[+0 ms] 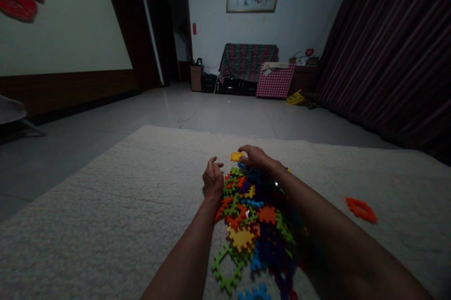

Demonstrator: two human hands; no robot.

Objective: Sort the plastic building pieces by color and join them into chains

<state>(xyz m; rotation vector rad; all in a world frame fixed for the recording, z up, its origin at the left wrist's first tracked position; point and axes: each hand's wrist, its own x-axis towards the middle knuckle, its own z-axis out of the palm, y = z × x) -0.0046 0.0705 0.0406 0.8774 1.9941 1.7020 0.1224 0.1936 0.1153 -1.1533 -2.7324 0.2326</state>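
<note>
Dim room; tiled floor (98, 123) beyond both hands, dark striped curtain (380, 51) far off to the right hand's right. Pale quilted rug (116, 196) lies under the work and reaches well out past the left hand on its outer side. Pile of toothed plastic pieces (243, 215), mixed colours, sits on the rug between the two forearms, running from just below the fingers back toward the body; its right part is shaded and partly covered by the right forearm, so contents there cannot be told. Left hand (213, 178): beside the pile's far left edge, fingers loosely bent and apart, nothing seen in the grasp. Right hand (257, 156): over the pile's far end, thumb and finger appear pinched on the right edge of a small yellow piece (236, 156). Key relation: yellow piece lies at the right hand's fingertips, on the side facing the left hand, between the two; right touches it, left is near but apart. Its longer side seems to run crosswise, from one hand toward the other; too small to be sure. Orange ring-shaped piece (361, 209) rests alone on the rug, outward of the right forearm, well apart from either hand.
</note>
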